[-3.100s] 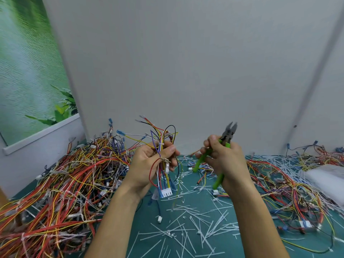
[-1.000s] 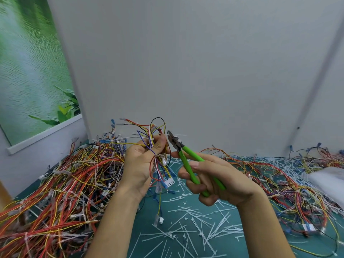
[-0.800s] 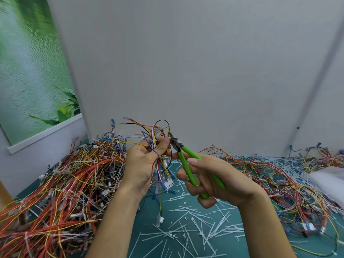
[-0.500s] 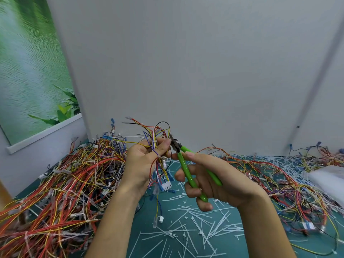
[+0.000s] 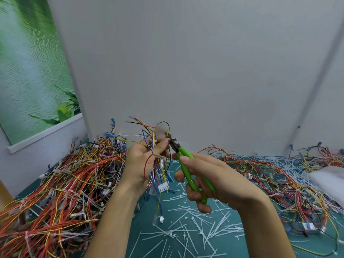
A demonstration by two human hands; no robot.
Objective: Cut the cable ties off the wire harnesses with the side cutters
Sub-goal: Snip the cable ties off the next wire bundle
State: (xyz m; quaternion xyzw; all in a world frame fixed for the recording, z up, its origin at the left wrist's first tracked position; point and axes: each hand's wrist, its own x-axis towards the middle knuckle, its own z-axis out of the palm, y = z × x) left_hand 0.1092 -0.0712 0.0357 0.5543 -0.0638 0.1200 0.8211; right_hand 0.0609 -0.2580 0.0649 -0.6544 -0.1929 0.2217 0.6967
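Note:
My left hand (image 5: 142, 161) grips a small wire harness (image 5: 158, 170) of red, yellow, blue and black wires above the table, thumb pressed on its upper part. A white connector (image 5: 163, 188) hangs at the harness's lower end. A white cable tie (image 5: 153, 142) wraps the wires just above my fingers. My right hand (image 5: 210, 181) grips the green-handled side cutters (image 5: 188, 168). Their dark jaws (image 5: 172, 141) point up and left and touch the harness beside my left thumb.
A big pile of tied harnesses (image 5: 61, 185) fills the left of the green mat (image 5: 154, 237). More loose wires (image 5: 290, 183) spread on the right, beside a white bag (image 5: 329, 181). Several cut cable ties (image 5: 195, 226) litter the mat. A grey wall stands close behind.
My right hand turned the cutters from pointing up to pointing left and brought the jaws to the harness by my left thumb. The harness stayed held in my left hand.

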